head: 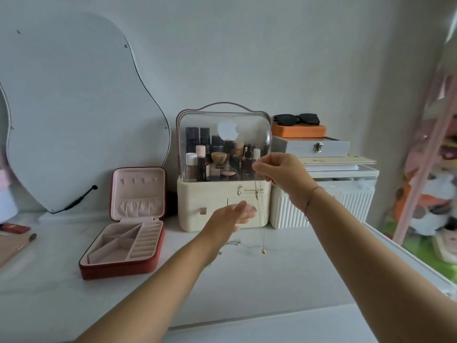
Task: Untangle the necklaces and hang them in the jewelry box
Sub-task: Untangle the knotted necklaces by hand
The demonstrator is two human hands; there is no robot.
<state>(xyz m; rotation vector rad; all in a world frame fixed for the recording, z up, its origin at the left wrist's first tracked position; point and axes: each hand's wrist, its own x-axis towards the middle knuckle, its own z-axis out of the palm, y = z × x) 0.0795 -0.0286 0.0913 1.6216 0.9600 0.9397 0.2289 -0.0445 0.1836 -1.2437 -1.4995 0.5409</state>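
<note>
- Jewelry box (118, 269) sits open on the table (272, 288), left of your hands; well apart from the necklace.
- Your right hand (279, 174), raised, pinches the necklace (257, 194); the chain hangs straight down.
- Your left hand (232, 216), blurred, fingers loosely spread beside the chain; holds nothing.

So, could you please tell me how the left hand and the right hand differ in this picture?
The right hand is raised and pinches the necklace; the left hand is lower and holds nothing. The right hand's fingers are curled; the left hand's are loosely extended, beside the hanging chain. Both reach out in front of the cosmetics organiser.
</note>
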